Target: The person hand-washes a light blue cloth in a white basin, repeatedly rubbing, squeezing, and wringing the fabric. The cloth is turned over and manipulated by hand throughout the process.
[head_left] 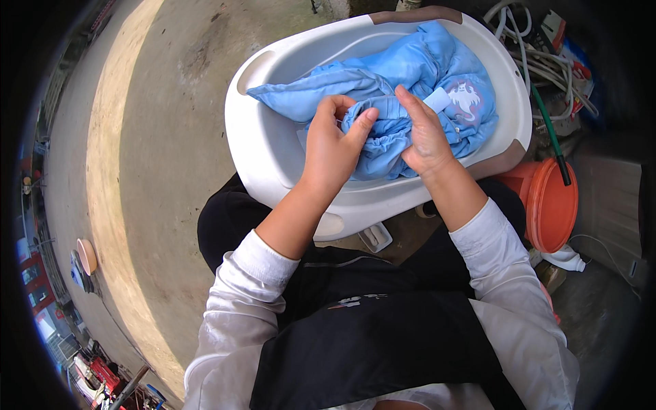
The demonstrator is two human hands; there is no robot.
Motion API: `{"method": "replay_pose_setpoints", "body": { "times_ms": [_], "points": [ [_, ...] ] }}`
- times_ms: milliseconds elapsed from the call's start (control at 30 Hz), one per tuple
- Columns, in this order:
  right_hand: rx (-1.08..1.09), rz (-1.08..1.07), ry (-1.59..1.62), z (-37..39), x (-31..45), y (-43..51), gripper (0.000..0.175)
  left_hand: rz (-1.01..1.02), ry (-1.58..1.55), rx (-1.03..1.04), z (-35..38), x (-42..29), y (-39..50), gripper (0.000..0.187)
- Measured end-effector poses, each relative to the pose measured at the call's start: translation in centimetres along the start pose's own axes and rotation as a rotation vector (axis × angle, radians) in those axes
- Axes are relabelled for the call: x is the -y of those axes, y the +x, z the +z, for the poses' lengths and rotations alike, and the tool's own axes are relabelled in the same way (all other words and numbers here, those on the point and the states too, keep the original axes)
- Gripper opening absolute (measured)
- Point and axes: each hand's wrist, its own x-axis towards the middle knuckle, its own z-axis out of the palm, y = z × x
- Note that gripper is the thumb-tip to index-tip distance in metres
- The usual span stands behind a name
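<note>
A blue cloth garment (379, 82) with a white printed figure lies bunched in a white plastic baby bathtub (246, 164) before me. My left hand (338, 133) grips a gathered, elastic-looking edge of it between thumb and fingers. Against the right side of that gathered part rests my right hand (423, 130). Its thumb is raised, and its other fingers are partly hidden by the cloth, so I cannot tell how firmly it holds. A pale blue band (437, 100) pokes out just beyond the right thumb.
An orange bucket (551, 205) stands right of the tub, with a green pole (548, 120) leaning over it. Coiled hoses (561, 72) lie behind. Under the tub sits a small white dish (387, 245) holding a pale bar. A peach basin (87, 256) is far left on the concrete.
</note>
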Motion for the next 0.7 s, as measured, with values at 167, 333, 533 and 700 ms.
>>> {"method": "replay_pose_setpoints", "body": {
  "times_ms": [167,333,533,700],
  "points": [
    [-0.136,-0.017,0.122,-1.0,1.0,1.4,0.016,0.249,0.456,-0.143,0.8,-0.8,-2.3,0.039],
    [-0.083,-0.033,0.041,0.7,-1.1,0.2,0.017,0.006,0.268,-0.049,1.1,0.5,-2.3,0.032],
    [-0.093,-0.173,-0.317,1.8,-2.9,-1.0,0.015,-0.186,0.137,-0.103,0.2,2.8,-1.4,0.022],
    [0.158,-0.194,-0.668,-0.3,-2.7,0.7,0.018,0.035,0.157,-0.217,0.2,1.9,-0.8,0.022]
  ]
}}
